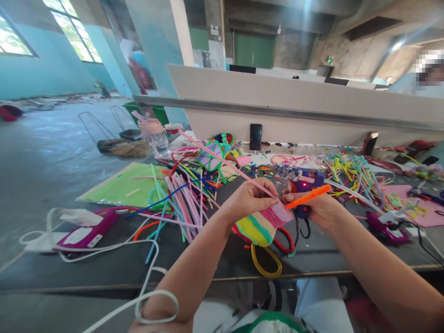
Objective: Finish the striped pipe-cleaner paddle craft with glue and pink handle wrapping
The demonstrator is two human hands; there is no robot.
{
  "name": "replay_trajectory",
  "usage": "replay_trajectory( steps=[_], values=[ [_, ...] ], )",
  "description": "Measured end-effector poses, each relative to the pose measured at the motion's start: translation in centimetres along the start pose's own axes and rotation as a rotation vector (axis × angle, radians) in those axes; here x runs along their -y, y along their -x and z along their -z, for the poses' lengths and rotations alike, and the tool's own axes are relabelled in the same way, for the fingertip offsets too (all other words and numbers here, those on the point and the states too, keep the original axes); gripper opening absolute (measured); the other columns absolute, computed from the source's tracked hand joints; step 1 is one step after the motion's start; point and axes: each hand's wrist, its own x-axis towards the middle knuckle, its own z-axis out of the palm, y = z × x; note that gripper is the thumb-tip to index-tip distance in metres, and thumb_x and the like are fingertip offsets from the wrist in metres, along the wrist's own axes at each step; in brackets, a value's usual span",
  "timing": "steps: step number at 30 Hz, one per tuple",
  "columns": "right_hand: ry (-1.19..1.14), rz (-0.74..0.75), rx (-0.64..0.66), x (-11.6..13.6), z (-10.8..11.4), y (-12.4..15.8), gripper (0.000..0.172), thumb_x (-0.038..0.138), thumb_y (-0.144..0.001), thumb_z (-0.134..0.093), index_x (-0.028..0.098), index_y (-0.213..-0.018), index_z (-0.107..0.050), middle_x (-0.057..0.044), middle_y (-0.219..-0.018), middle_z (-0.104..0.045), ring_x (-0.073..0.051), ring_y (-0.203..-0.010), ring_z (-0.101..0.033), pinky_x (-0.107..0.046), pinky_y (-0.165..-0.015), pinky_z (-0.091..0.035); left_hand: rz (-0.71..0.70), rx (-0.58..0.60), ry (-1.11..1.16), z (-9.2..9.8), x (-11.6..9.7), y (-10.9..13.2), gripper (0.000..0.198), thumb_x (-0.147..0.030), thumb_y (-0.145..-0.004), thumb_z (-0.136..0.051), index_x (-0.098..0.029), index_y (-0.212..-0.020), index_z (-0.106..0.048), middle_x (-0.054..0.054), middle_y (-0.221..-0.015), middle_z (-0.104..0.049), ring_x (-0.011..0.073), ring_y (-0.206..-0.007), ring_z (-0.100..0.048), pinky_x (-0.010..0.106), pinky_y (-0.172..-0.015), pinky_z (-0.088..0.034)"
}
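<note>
My left hand [251, 199] is closed, pinching a long pink pipe cleaner [222, 159] that slants up to the left. Under its fingers is a striped craft piece [256, 229] of pink, cream, teal and yellow rows. A red loop [286, 243] and a mustard loop [265, 266] hang beneath it. My right hand [321, 208] is closed around an orange pipe cleaner [308, 196], its fingertips close to the pink edge of the piece. Right behind these fingers sits a purple glue gun [312, 178] with a red light; whether the hand touches it is hidden.
Loose pipe cleaners [183, 203] lie left, beside a green sheet [121, 189]. More are heaped right [357, 175]. Purple power strips [86, 231] with white cables flank the work. A phone [255, 137] leans on the partition [222, 127]; a bottle [154, 134] stands back left.
</note>
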Motion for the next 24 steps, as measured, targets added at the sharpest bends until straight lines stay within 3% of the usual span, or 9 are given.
replay_trajectory(
  steps=[6,13,18,24],
  values=[
    [0.057,0.015,0.089,0.3,0.8,1.8,0.026,0.016,-0.052,-0.083,0.017,-0.075,-0.072,-0.001,-0.073,-0.072,-0.018,-0.068,-0.067,-0.028,-0.063,-0.051,0.037,0.068,-0.01,-1.4,0.3,-0.4,0.024,-0.027,-0.069,-0.076,-0.015,-0.083,-0.061,0.003,-0.075,-0.064,0.0117,-0.068,-0.061,0.021,-0.063,-0.047],
    [0.099,0.039,0.129,1.2,1.4,2.5,0.024,0.012,-0.052,-0.08,0.018,-0.074,-0.073,0.0,-0.069,-0.071,-0.018,-0.067,-0.066,-0.028,-0.061,-0.051,0.051,0.056,-0.04,-2.7,0.3,-0.9,0.025,-0.024,-0.065,-0.078,-0.014,-0.079,-0.06,0.003,-0.071,-0.063,0.0117,-0.066,-0.06,0.022,-0.063,-0.047],
    [0.144,0.037,0.049,1.0,1.6,2.7,0.023,0.017,-0.049,-0.082,0.017,-0.07,-0.073,-0.001,-0.067,-0.071,-0.016,-0.06,-0.063,-0.028,-0.059,-0.049,0.02,-0.014,-0.101,-3.5,0.8,-0.6,0.021,-0.021,-0.066,-0.076,-0.015,-0.08,-0.061,0.002,-0.072,-0.063,0.0124,-0.067,-0.06,0.023,-0.064,-0.047],
    [0.164,0.049,-0.017,0.3,1.7,2.8,0.021,0.021,-0.049,-0.081,0.017,-0.068,-0.073,-0.001,-0.064,-0.07,-0.016,-0.057,-0.062,-0.028,-0.055,-0.048,-0.189,-0.175,-0.395,-4.4,2.2,0.3,0.006,-0.019,-0.075,-0.066,-0.017,-0.08,-0.066,0.004,-0.082,-0.062,0.0151,-0.076,-0.061,0.024,-0.07,-0.048]
  ],
)
